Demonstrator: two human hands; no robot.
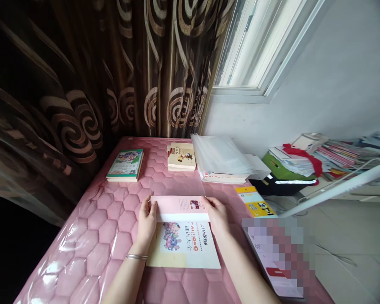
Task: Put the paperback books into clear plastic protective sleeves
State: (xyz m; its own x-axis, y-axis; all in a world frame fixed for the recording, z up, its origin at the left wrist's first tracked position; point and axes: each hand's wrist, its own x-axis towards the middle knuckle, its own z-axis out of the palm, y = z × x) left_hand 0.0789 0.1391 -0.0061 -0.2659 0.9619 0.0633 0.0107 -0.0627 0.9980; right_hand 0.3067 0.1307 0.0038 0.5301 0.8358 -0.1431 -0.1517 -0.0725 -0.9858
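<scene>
A white book [185, 247] with cartoon figures on its cover lies on the pink quilted mattress [91, 236] right in front of me. A pink flap [180, 204] is folded over its far edge. My left hand [147, 221] lies flat on the flap's left end, fingers stretched out, a bracelet on the wrist. My right hand [217, 215] presses flat on the flap's right end, fingers also extended.
Farther back lie a green-covered book [126, 164], a beige book [181, 157] and a stack of clear plastic sheets [221, 160]. A yellow panda booklet [256, 204] sits at the right edge. A brown patterned curtain [82, 76] hangs behind; cluttered papers [323, 158] fill the right.
</scene>
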